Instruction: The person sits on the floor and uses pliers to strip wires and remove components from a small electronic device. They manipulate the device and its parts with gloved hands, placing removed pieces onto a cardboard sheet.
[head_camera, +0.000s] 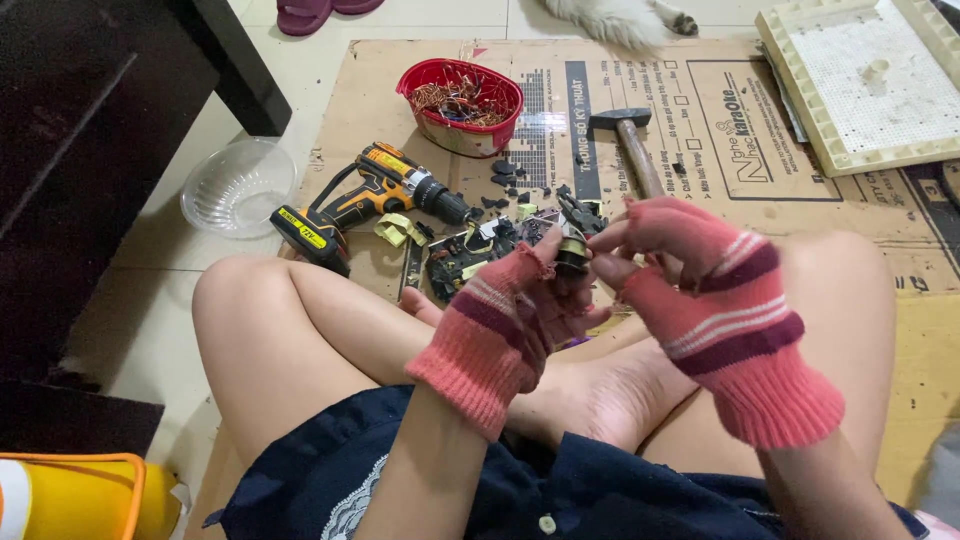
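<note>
Sitting cross-legged on the floor, the person holds a small coil-like electronic part (571, 252) up over their lap, pinched between both hands. The left hand (520, 310), in a pink striped fingerless glove, is closed around the part from below and from the side; the right hand (690, 270), gloved the same way, has its fingertips (607, 240) drawn together on the top and right of the part. What exactly the fingertips grip is too small to tell.

Doing this well looks like a matter of steady holding: the left hand should keep the part from turning while the right works at it with short pulls rather than one hard tug (the bare fingertips are close to what may be sharp edges). Keeping the part low over the lap would let loose bits drop near the cardboard sheet (700, 190) rather than scatter.

Just beyond the hands lies a heap of broken dark circuit pieces (470, 250) on the cardboard. Left of it rests a yellow and black cordless drill (370, 200), beyond it a red bowl of copper wire scraps (462, 103), and to the right a hammer (632, 145). A clear plastic bowl (238, 186) sits on the tiles.
</note>
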